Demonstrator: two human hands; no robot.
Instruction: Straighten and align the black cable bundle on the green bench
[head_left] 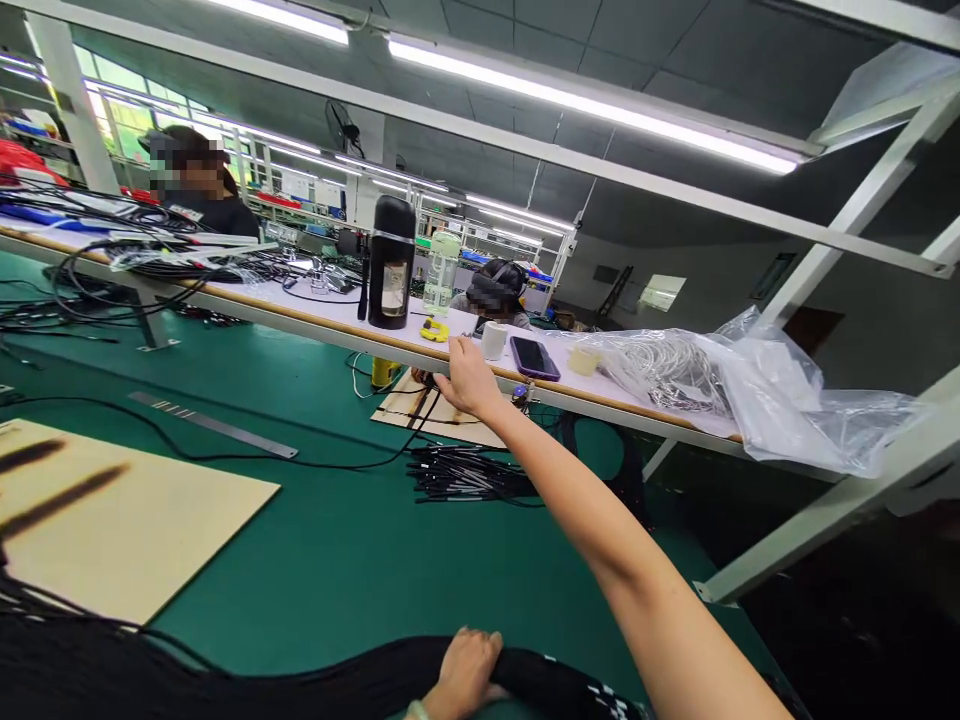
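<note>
Two levels of work surface fill the view: a green mat-covered bench below and a long white shelf with a wooden edge running across above it. The right hand reaches far forward to the shelf's front edge, fingers loosely curled there; whether they pinch anything I cannot tell. Just past it on the shelf stand a small white cup, a dark phone and a yellow tape dispenser, with a tall black flask and a clear bottle behind. The left hand is clenched around a thick black cable bundle lying along the near edge of the bench. A plywood board, a steel ruler and a heap of black cable ends lie on the mat. A clear plastic bag of cables sits on the shelf to the right. Overhead run fluorescent tubes; other people sit at benches beyond.
</note>
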